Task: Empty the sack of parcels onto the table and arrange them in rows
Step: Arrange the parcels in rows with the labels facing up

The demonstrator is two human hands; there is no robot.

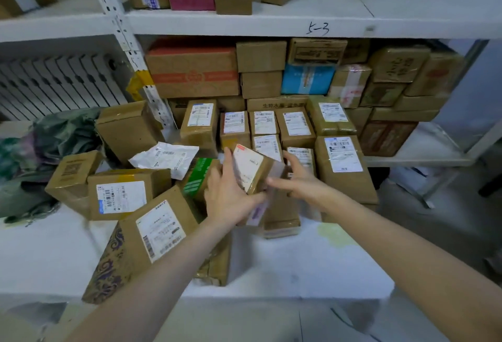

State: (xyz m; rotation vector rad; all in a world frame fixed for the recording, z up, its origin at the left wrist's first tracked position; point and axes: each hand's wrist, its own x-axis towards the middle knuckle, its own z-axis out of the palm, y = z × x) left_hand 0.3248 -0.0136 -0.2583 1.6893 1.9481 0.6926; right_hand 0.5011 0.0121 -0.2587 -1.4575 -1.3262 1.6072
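Parcel (pixel 251 167) between left fingers (pixel 227 161), right fingers (pixel 290 159)

Cool, even, rather dim light comes from overhead. The white table (pixel 285 260) washes out pale. Above the table, the left hand (pixel 231 195), the right hand (pixel 301 178) and the parcel (pixel 251 167) they hold smear with motion blur. Behind the table, the shelf upright (pixel 119 29) bows from wide-angle distortion.

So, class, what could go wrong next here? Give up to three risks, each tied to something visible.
1. The small box, held tilted in the left hand with the blurred right hand beside it, could slip onto the boxes below.
2. The patterned box leans at the front edge of the table and might fall off.
3. The white mailer lies loose on the pile and may slide.
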